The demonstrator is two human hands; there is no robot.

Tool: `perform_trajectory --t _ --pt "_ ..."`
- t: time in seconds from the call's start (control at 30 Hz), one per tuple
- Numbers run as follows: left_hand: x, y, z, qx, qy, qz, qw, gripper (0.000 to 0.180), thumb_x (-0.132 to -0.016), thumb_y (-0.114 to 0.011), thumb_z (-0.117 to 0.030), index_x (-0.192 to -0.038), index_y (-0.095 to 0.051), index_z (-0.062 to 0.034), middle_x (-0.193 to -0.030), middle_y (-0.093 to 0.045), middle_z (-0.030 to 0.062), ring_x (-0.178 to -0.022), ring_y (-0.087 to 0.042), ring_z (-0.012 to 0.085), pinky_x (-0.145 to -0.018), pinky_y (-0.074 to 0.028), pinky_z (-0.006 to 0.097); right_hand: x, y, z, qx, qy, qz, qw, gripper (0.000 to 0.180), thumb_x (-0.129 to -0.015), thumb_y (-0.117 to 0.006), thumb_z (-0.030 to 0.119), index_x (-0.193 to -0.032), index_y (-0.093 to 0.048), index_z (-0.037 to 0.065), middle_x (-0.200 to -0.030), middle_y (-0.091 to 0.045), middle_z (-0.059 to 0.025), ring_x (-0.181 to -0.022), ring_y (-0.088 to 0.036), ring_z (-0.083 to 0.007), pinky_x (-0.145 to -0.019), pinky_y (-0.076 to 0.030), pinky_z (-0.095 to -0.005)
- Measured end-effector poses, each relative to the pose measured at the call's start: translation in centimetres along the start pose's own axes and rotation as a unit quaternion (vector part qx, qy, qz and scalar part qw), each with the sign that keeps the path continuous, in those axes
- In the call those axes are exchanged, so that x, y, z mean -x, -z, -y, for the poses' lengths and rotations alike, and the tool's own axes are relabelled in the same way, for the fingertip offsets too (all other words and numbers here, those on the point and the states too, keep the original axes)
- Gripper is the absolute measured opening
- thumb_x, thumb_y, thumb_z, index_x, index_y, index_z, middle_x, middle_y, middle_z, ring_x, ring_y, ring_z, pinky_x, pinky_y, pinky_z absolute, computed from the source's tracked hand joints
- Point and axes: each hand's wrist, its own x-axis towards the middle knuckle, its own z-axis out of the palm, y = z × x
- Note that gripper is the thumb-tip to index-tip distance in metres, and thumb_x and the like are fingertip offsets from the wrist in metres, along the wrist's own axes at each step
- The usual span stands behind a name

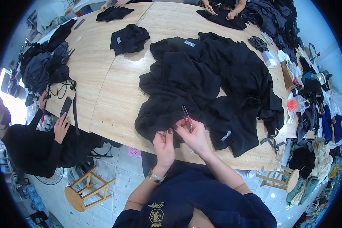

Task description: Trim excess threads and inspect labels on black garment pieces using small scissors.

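I see the right hand (194, 137) hold thread snips (188, 121) while the left hand (164, 149) pinches the black garment (154, 118).

We see the black cloth (186, 76), matt, soft and wrinkled. We find that the table (119, 100) is of pale, smooth wood. The snips (185, 111) look like shiny metal, the left stool (75, 199) like smooth wood, the cup (293, 106) like clear, glossy plastic.
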Motion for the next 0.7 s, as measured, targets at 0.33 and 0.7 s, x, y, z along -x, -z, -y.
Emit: perform_trajectory --t 0.33,0.7 --pt "-0.1 0.0 1.6 -0.324 -0.179 -0.029 0.928 0.018 -0.091 -0.048 -0.007 -0.103 -0.056 0.0038 -0.088 -0.063 0.0140 -0.080 -0.060 0.0194 -0.069 -0.045 0.027 0.5 0.7 1.5 -0.110 -0.135 0.018 0.985 0.010 -0.080 -0.059 0.006 -0.084 -0.061 -0.002 -0.052 -0.046 0.0052 -0.041 -0.037 -0.0015 -0.037 -0.027 -0.0198" --pt "-1.1 -0.2 0.8 0.037 -0.007 -0.025 0.999 0.013 -0.091 -0.048 -0.004 -0.102 -0.054 -0.0020 -0.097 -0.058 0.0031 -0.083 -0.053 0.0091 -0.073 -0.043 0.026 1.0 0.4 0.3 -0.151 -0.019 0.017 0.988 0.006 -0.082 -0.059 0.006 -0.083 -0.057 0.000 -0.056 -0.046 0.0068 -0.047 -0.037 0.0009 -0.043 -0.027 -0.0161"
